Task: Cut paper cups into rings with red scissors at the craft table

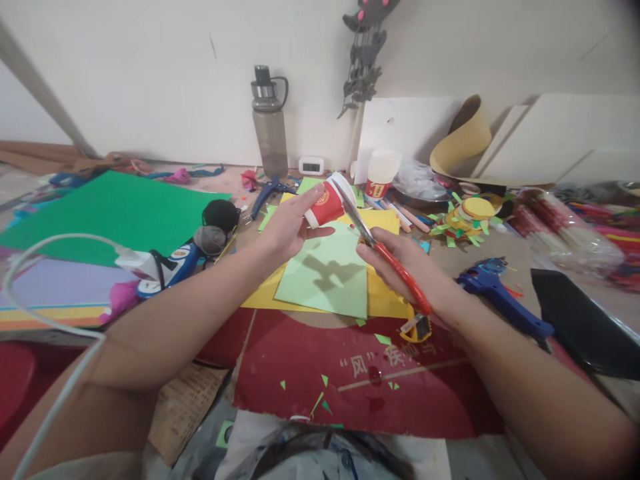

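My left hand (pixel 290 223) is closed around a red and white paper cup (pixel 325 203), tilted with its open white end towards the right. In my right hand (pixel 400 257) is a pair of scissors (pixel 404 273) with red handles. Their metal blades point up and left, right at the cup's rim; whether they cut into the paper I cannot tell. Below both hands lies a light green paper sheet (pixel 325 283) on yellow paper (pixel 387 293), with the hands' shadow falling across it.
Behind stand a grey water bottle (pixel 270 130), a small digital clock (pixel 311 165) and another paper cup (pixel 381 177). A blue glue gun (pixel 500 293) and a black phone-like slab (pixel 585 320) lie at right. Green paper (pixel 110 213) is at left; scraps dot the red board (pixel 360 393).
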The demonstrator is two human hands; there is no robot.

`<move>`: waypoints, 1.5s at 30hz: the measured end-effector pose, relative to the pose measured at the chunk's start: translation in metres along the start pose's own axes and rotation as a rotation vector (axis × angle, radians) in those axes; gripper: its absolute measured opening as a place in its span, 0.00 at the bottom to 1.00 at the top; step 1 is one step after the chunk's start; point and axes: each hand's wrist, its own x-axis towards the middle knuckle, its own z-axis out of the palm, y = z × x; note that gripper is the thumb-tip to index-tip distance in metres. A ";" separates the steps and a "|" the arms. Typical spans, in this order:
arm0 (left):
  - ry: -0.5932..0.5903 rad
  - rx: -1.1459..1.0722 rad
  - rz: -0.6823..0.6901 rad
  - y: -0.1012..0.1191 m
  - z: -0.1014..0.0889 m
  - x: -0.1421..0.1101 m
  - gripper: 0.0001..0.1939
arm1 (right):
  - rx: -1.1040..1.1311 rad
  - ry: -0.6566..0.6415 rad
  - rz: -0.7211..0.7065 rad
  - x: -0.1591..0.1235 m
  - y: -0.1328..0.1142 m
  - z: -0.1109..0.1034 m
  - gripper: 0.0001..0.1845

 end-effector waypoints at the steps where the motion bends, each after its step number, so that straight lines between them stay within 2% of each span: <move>1: 0.006 0.000 0.009 0.000 0.001 -0.001 0.25 | 0.009 -0.004 0.006 0.000 0.001 0.001 0.24; 6: 0.038 0.013 0.057 -0.003 0.003 -0.004 0.24 | 0.009 0.007 0.012 0.001 0.004 0.004 0.24; 13: 0.042 -0.018 -0.025 -0.001 -0.001 0.002 0.23 | 0.003 -0.003 0.027 0.003 0.006 0.004 0.24; 17: 0.042 0.023 0.039 0.001 0.000 0.001 0.25 | -0.032 -0.004 0.053 0.004 0.010 0.004 0.22; 22: 0.047 -0.003 0.002 -0.007 0.004 -0.003 0.25 | -0.103 0.070 -0.024 0.005 0.012 0.005 0.21; 26: 0.032 -0.017 -0.028 -0.010 0.004 -0.003 0.24 | -0.110 0.074 -0.010 0.005 0.011 0.005 0.22; 33: 0.048 -0.007 -0.022 -0.006 0.008 -0.007 0.22 | -0.161 0.114 -0.050 0.006 0.013 0.007 0.21; 45: 0.038 0.028 0.009 0.001 0.007 -0.007 0.22 | -0.126 0.123 -0.092 0.007 0.015 0.007 0.20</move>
